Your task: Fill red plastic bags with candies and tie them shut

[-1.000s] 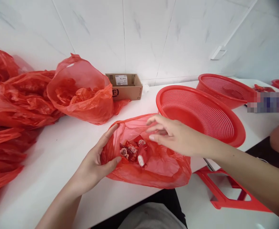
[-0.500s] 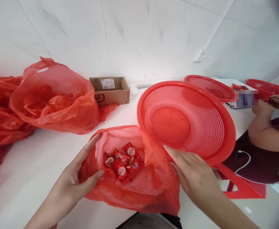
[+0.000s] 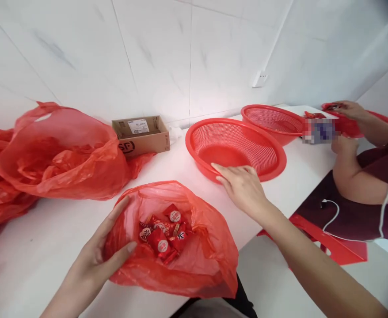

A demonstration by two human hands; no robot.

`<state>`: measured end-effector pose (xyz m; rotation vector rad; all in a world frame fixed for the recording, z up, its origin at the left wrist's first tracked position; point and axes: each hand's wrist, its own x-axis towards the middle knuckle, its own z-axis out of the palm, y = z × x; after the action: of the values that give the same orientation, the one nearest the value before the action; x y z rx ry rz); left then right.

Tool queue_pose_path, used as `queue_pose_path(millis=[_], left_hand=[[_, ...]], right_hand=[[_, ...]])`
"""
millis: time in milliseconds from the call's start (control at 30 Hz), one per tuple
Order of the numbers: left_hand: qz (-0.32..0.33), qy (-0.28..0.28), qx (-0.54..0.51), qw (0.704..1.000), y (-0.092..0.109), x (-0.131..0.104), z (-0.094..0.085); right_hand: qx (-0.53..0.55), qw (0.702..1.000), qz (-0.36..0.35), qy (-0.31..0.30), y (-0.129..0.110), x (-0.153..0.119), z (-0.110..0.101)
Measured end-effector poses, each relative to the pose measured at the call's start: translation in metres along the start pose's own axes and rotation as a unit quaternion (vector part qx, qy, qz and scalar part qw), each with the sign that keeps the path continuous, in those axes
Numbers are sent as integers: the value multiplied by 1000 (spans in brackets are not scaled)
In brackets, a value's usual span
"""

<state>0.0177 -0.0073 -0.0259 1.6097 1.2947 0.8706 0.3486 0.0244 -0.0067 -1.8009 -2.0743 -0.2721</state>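
Observation:
An opened red plastic bag [image 3: 210, 216] lies at the near edge of the white table, with several red-wrapped snack packets [image 3: 162, 234] inside. My left hand [image 3: 97, 251] holds the bag's left side, thumb and forefinger spread along its mouth. To the right, my right hand [image 3: 243, 185] is at the near rim of a red perforated plastic basket [image 3: 273, 170], fingers together over the rim and thumb lower down. The basket stands upright on the table, and no contents show in its visible part.
At left sit a larger red bag stuffed with red plastic [image 3: 64, 176] and more red bags [image 3: 1, 194]. A cardboard box [image 3: 147, 143] stands near the wall. Another red basket [image 3: 273, 121] is behind. A co-worker's arms [image 3: 363, 172] are at right, above a red stool [image 3: 333, 243].
The basket has gone from tilted beside the bag to level on the table, farther back. My right hand has moved away from the bag with it. My left hand stays at the bag.

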Motion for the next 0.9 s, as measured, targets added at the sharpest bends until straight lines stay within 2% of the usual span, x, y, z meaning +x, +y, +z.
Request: queue_pose_path(millis=[100,200,267,333,400,467,567,633,700,800,900], left_hand=[[14,8,13,1000,0,-1,-3],[17,36,14,999,0,0,-8],[3,25,11,1000,-1,0,-14],[-35,-3,35,999,-1,-3,-23],[-77,-19,99,992,0,-10,-32],[-101,-25,156,982,2,-20,-38],[-103,-45,147,983,7,-36,-36],[-99,-70,113,986,10,-44,-31],[-92,-69,86,990,11,-51,-26],[-80,-25,38,996,12,-57,-23],[-60,26,-33,997,17,-60,-25]], right_hand=[[0,997,24,77,4,18,8],[99,987,-6,123,-17,4,-4],[188,976,-37,103,-39,-18,-21],[232,967,-76,66,-59,-41,-39],[227,965,-126,33,-71,-58,-50],[194,968,-161,14,-72,-67,-51],[105,981,-163,-8,-59,-69,-33],[40,987,-153,-40,-47,-69,-14],[-9,988,-137,-69,-36,-69,6],[-38,990,-108,-77,-22,-70,29],[-42,993,-78,-72,-10,-63,38]])
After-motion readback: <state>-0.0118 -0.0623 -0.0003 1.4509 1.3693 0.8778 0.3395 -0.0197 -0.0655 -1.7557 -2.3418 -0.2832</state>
